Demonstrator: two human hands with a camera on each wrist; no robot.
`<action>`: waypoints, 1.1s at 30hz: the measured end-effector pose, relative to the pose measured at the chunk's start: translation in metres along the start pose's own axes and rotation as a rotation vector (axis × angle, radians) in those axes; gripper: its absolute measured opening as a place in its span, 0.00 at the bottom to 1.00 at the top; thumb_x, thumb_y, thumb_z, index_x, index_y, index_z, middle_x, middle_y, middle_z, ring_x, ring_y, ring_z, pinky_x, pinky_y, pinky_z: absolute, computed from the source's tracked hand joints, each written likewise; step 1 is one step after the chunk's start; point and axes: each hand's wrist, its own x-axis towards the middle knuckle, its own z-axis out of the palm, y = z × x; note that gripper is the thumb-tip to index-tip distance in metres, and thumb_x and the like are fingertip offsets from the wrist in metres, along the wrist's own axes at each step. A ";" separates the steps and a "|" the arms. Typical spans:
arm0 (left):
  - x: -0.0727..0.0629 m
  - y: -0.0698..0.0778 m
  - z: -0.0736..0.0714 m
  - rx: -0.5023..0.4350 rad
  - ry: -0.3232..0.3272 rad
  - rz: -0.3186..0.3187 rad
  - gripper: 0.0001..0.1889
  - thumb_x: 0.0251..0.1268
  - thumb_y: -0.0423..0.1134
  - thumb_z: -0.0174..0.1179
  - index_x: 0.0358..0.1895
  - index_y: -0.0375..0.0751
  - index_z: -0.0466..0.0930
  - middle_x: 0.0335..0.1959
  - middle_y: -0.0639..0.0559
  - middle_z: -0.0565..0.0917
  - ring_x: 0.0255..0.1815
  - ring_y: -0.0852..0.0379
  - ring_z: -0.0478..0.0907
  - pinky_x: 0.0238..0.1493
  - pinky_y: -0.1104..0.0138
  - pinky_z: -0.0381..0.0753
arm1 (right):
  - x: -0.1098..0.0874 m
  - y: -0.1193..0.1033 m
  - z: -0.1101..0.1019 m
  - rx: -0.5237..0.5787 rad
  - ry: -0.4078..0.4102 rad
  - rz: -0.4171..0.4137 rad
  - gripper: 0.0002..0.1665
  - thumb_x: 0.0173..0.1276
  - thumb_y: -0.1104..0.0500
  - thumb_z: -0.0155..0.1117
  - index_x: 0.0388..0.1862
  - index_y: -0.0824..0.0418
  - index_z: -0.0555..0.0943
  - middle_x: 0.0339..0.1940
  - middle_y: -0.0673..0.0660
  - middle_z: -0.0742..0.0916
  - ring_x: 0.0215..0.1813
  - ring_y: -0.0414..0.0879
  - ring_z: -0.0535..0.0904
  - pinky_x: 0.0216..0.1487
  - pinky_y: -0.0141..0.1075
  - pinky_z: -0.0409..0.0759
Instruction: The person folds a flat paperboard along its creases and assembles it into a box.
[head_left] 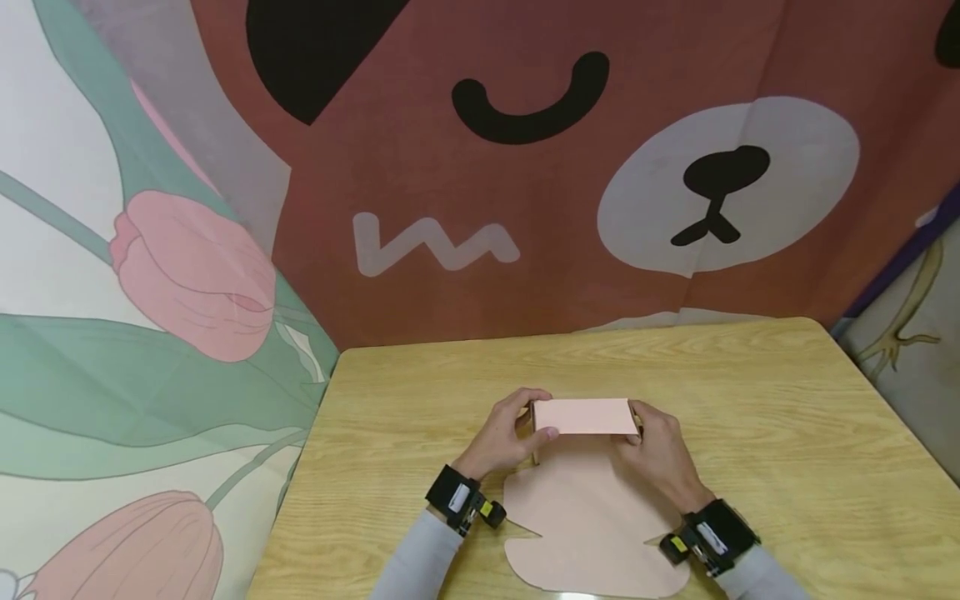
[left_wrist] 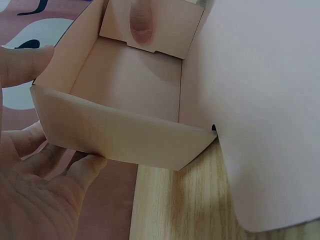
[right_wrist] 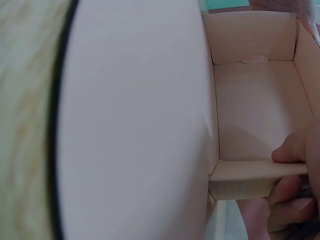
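Gripping a pale pink box [head_left: 583, 417] at its short ends over the wooden table [head_left: 405, 433], the left hand [head_left: 493, 439] and right hand [head_left: 664, 452] hold it with long axis running left to right, open side and broad lid [head_left: 592, 517] toward the person.

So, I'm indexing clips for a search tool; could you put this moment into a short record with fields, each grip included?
Box: pale pink cardboard, open
Flap: broad, joined to the box, notched on both sides, extending over the table toward the wearer
Left grip: holds the box's left end
Right grip: pinches the right wall, thumb inside
Wrist cameras: black, one per wrist
Table: wood-grain
Backdrop: brown, cartoon face
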 end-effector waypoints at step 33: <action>0.000 0.003 0.000 0.024 -0.006 -0.004 0.27 0.66 0.55 0.63 0.64 0.51 0.71 0.61 0.55 0.76 0.66 0.59 0.72 0.67 0.63 0.73 | 0.002 -0.003 -0.001 -0.103 -0.020 0.037 0.21 0.45 0.69 0.72 0.43 0.68 0.82 0.36 0.68 0.90 0.37 0.58 0.88 0.33 0.49 0.84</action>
